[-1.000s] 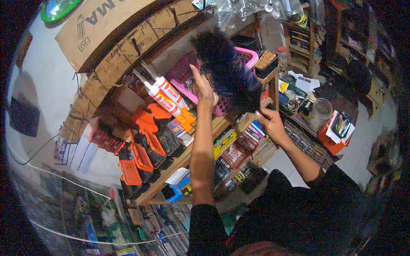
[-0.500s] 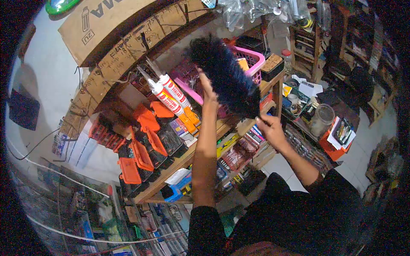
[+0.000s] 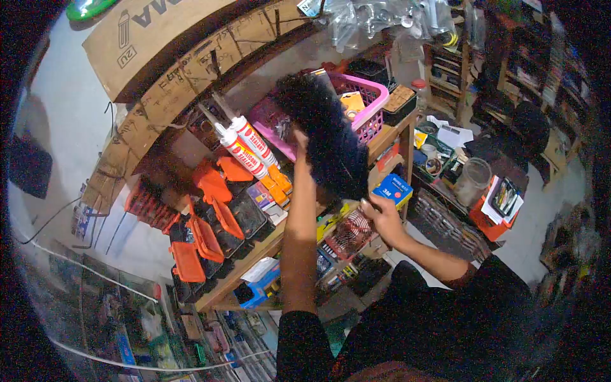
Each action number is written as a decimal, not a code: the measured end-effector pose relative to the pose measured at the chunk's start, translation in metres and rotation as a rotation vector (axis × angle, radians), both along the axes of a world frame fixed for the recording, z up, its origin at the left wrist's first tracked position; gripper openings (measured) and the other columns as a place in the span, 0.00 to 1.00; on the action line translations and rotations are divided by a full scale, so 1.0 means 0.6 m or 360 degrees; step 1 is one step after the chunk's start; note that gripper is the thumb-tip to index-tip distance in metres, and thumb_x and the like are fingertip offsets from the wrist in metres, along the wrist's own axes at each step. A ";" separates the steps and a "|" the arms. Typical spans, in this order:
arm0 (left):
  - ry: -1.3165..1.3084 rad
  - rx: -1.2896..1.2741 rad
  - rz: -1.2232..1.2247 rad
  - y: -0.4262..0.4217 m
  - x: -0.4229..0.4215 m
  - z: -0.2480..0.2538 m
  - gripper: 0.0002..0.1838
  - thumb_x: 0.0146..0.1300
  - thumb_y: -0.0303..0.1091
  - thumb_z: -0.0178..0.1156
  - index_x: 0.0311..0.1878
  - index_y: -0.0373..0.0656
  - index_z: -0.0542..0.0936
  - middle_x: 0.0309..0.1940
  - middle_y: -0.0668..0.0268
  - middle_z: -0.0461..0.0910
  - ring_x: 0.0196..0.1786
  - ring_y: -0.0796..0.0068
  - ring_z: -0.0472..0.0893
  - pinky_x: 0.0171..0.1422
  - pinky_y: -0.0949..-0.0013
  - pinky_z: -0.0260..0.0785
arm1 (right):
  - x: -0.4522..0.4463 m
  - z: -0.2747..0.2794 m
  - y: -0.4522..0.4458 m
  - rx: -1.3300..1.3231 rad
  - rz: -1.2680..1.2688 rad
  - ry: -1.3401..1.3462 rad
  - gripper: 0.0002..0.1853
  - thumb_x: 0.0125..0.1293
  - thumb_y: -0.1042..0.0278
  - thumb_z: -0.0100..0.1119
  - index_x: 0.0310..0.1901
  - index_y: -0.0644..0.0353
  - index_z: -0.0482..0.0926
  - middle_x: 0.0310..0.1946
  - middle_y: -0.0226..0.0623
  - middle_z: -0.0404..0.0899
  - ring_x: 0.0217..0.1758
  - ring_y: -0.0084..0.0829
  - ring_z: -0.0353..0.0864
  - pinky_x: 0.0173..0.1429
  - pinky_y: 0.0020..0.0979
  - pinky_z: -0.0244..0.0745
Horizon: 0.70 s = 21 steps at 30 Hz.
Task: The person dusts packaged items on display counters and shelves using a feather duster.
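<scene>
A dark, fluffy feather duster [image 3: 337,143] fills the middle of the view, tilted, its lower end toward my right hand [image 3: 385,219]. That hand is closed at the duster's base, thumb up; the handle itself is mostly hidden in the grip. My left hand [image 3: 301,141] is against the duster's left side, its fingers mostly covered by the dark feathers and blurred. Behind the duster stands a pink plastic basket [image 3: 375,105]. Just past my right hand shows a blue and yellow 3M box [image 3: 393,190].
White-and-red sealant tubes [image 3: 248,149] stand left of my left forearm. Black bins with orange lids [image 3: 207,239] line the wooden shelf [image 3: 238,274]. A cardboard strip [image 3: 149,108] with handwriting and hooks hangs above. To the right are a clear plastic jar [image 3: 474,177] and an orange basket [image 3: 493,216].
The duster and both hands have shifted slightly left and down. More of the pink basket and the blue box now shows. The left fingers are more hidden than before.
</scene>
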<state>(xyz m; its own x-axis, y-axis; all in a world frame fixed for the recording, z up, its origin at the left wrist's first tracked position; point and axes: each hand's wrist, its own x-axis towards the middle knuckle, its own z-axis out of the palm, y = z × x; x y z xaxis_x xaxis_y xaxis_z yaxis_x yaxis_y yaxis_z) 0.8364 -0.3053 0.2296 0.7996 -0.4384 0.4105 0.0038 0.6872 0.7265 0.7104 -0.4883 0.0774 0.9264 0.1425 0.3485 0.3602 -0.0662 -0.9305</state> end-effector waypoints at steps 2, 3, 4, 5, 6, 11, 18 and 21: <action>-0.0079 -0.0004 -0.0187 0.007 0.013 -0.004 0.46 0.65 0.73 0.35 0.65 0.38 0.68 0.59 0.56 0.75 0.62 0.59 0.74 0.71 0.54 0.60 | 0.003 0.055 -0.003 0.0103 0.0147 -0.0030 0.16 0.72 0.61 0.54 0.31 0.67 0.73 0.22 0.26 0.66 0.30 0.18 0.64 0.35 0.27 0.62; -0.0131 -0.0008 -0.0302 0.010 0.020 -0.005 0.46 0.65 0.73 0.35 0.65 0.38 0.68 0.59 0.56 0.75 0.62 0.59 0.74 0.71 0.54 0.60 | -0.010 0.065 -0.003 0.0088 0.0138 0.0002 0.16 0.72 0.61 0.53 0.32 0.67 0.73 0.23 0.26 0.67 0.31 0.18 0.64 0.36 0.27 0.63; -0.0174 -0.0017 -0.0381 0.013 0.026 -0.007 0.46 0.65 0.74 0.35 0.65 0.38 0.68 0.59 0.56 0.75 0.62 0.59 0.74 0.71 0.54 0.60 | -0.027 0.067 -0.002 0.0072 0.0133 0.0033 0.16 0.72 0.61 0.53 0.32 0.67 0.74 0.24 0.26 0.68 0.31 0.19 0.65 0.36 0.26 0.63; -0.0230 -0.0027 -0.0487 0.018 0.036 -0.007 0.46 0.65 0.74 0.35 0.65 0.38 0.68 0.59 0.56 0.75 0.62 0.59 0.74 0.71 0.54 0.60 | -0.046 0.061 -0.001 0.0054 0.0131 0.0063 0.15 0.73 0.61 0.52 0.33 0.67 0.74 0.25 0.27 0.69 0.32 0.19 0.65 0.37 0.26 0.64; -0.0178 -0.0009 -0.0353 0.011 0.028 -0.003 0.46 0.65 0.74 0.36 0.65 0.38 0.68 0.59 0.55 0.75 0.61 0.58 0.74 0.70 0.54 0.61 | -0.046 -0.006 0.016 0.0011 -0.0082 -0.0335 0.14 0.73 0.63 0.52 0.33 0.66 0.74 0.26 0.27 0.69 0.33 0.19 0.65 0.37 0.27 0.65; 0.0054 0.0072 0.0616 -0.019 -0.009 0.041 0.47 0.63 0.75 0.37 0.65 0.38 0.68 0.57 0.54 0.75 0.59 0.55 0.75 0.68 0.53 0.64 | -0.105 -0.033 0.002 0.0217 0.0025 0.0035 0.11 0.72 0.66 0.52 0.33 0.65 0.73 0.26 0.27 0.68 0.34 0.19 0.65 0.37 0.27 0.64; -0.0209 0.0371 0.1509 -0.050 -0.034 0.082 0.48 0.61 0.76 0.39 0.64 0.37 0.68 0.56 0.51 0.76 0.57 0.52 0.77 0.64 0.52 0.68 | -0.080 -0.018 -0.028 0.0246 -0.0020 -0.0034 0.11 0.71 0.68 0.53 0.31 0.64 0.71 0.22 0.22 0.64 0.27 0.16 0.62 0.30 0.24 0.58; 0.0333 -0.0113 0.0497 -0.017 -0.003 0.057 0.49 0.61 0.77 0.39 0.63 0.37 0.69 0.53 0.52 0.78 0.55 0.53 0.78 0.64 0.53 0.68 | -0.089 -0.029 -0.035 0.0231 -0.0025 0.0122 0.10 0.71 0.69 0.53 0.31 0.63 0.71 0.21 0.22 0.63 0.27 0.15 0.61 0.29 0.23 0.57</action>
